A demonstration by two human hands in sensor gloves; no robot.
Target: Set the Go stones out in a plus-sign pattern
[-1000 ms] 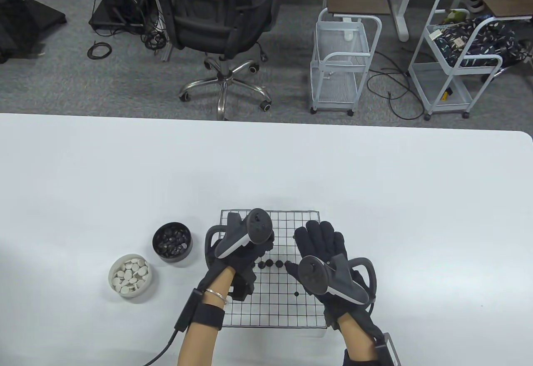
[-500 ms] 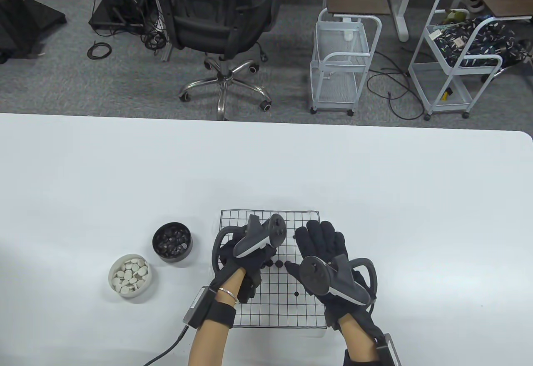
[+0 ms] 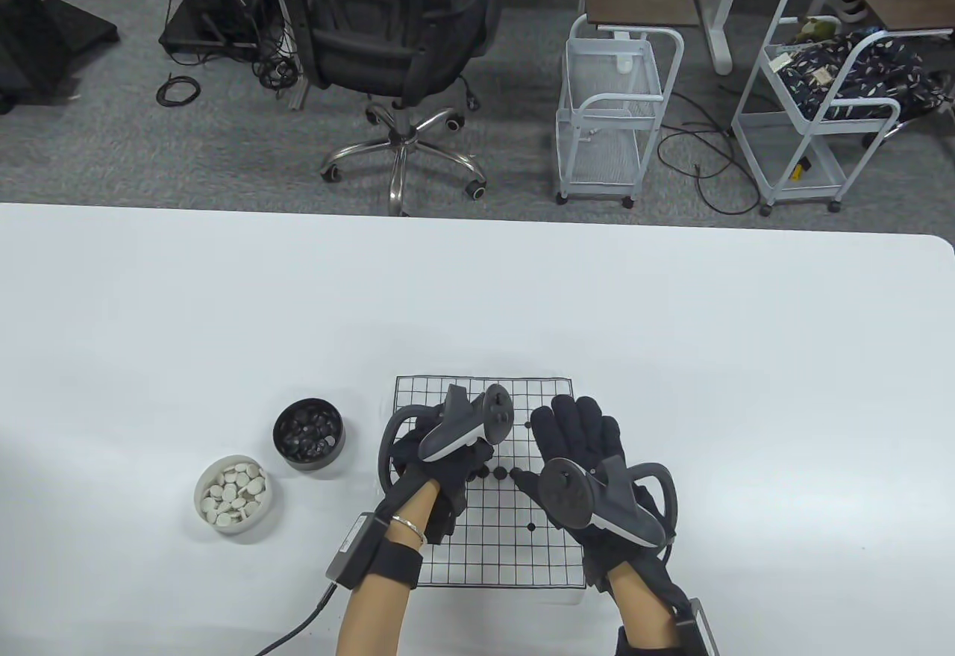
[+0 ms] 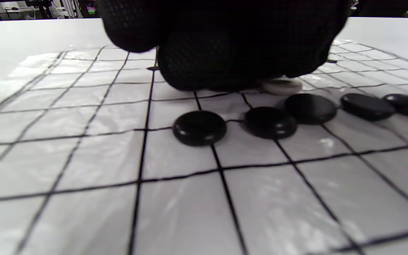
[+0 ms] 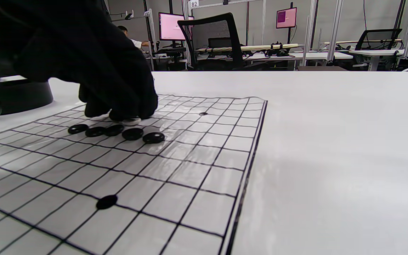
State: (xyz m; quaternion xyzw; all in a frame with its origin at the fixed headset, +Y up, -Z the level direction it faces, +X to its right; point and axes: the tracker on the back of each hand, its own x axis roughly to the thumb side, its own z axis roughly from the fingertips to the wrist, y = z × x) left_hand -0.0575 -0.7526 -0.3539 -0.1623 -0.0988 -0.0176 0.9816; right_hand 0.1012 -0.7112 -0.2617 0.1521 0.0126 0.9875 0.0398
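Bare board (image 3: 492, 551) grid is seen nearer the wrists; wide white table (image 3: 746, 387) beyond the right hand (image 3: 589, 462), which lies flat, fingers straight. A white stone (image 4: 282, 85) is pressed under the left hand's (image 3: 436, 466) curled fingertips (image 4: 197, 60), just beyond a row of five black stones (image 4: 271, 122).

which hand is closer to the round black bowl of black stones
Left. The left hand sits just right of the black bowl; the right hand lies farther right, across the grid board.
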